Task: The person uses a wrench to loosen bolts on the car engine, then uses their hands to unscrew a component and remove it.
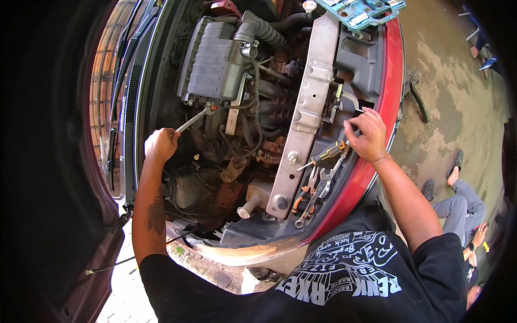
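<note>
My left hand (161, 144) is closed around the handle of a metal wrench (193, 119). The wrench's head meets a small orange-red piece beside the black air filter box (211, 59). Over by the front edge of the engine bay, my right hand (368, 134) has its fingers curled in; what they hold, if anything, is hidden. Close below it lie a yellow-and-black screwdriver (329, 153), orange-handled pliers (306, 189) and metal wrenches (325, 182) on the black trim.
A silver crossbar (308, 102) runs between the engine and the red front edge (392, 81). A blue tool case (362, 12) rests at the far end. A black hose (419, 99) lies on the ground. At right, a person's legs (458, 207) are near the car.
</note>
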Motion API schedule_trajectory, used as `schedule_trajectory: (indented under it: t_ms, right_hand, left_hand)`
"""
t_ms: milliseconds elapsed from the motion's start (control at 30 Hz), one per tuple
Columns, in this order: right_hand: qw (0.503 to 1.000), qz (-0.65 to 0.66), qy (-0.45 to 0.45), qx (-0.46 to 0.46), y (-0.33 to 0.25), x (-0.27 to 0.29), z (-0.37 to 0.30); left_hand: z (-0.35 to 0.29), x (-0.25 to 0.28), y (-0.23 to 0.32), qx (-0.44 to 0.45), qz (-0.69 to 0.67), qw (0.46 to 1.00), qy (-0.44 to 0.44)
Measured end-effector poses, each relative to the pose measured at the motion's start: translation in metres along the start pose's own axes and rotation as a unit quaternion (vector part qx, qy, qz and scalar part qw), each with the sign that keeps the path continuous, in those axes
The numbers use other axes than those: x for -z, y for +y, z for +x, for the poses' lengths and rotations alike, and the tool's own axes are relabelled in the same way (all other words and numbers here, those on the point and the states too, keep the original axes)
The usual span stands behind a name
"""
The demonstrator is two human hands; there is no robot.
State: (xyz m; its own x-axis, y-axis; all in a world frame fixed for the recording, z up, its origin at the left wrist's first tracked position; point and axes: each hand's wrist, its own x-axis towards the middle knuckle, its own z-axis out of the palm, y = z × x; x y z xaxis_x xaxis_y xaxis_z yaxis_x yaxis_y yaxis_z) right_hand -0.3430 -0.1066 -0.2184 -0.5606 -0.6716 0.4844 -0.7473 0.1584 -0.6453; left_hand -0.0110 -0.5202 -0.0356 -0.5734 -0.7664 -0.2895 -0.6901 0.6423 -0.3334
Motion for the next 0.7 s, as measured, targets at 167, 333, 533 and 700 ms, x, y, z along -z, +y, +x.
schedule_trajectory:
  t_ms: [167, 333, 533, 700]
  right_hand:
    - [1.0, 0.0, -0.003, -0.003, -0.001, 0.0, 0.0]
    - [1.0, -0.001, -0.004, 0.0, -0.003, -0.001, 0.001]
    - [1.0, -0.002, -0.003, -0.006, -0.001, 0.0, 0.001]
    - [1.0, -0.002, -0.004, -0.006, -0.002, 0.0, 0.0]
  left_hand:
    - [-0.016, -0.025, -0.001, 0.022, -0.017, 1.0, 0.01]
    - [-0.043, -0.078, 0.004, 0.098, -0.093, 0.99, 0.047]
    - [-0.075, -0.154, 0.079, 0.192, -0.264, 0.943, 0.066]
    - [-0.073, -0.181, 0.143, 0.256, -0.38, 0.886, 0.073]
